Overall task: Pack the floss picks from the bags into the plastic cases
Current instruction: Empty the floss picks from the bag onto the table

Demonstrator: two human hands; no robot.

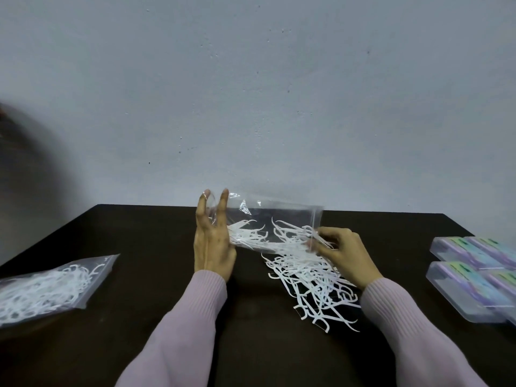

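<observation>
Two hands, one bag being emptied mid-bench.
Bag (268, 219) is grasped at both ends, left fingers (222, 208) and right fingers (325, 244); picks (307, 277) are spilled under the right hand (346, 252).

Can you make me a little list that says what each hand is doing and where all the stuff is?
left hand: holds up one end of the clear bag
right hand: at the bag's other end, pinching it
loose floss picks: piled on the table, some inside the bag
full bag: lying far left
plastic cases: far right, closed
</observation>
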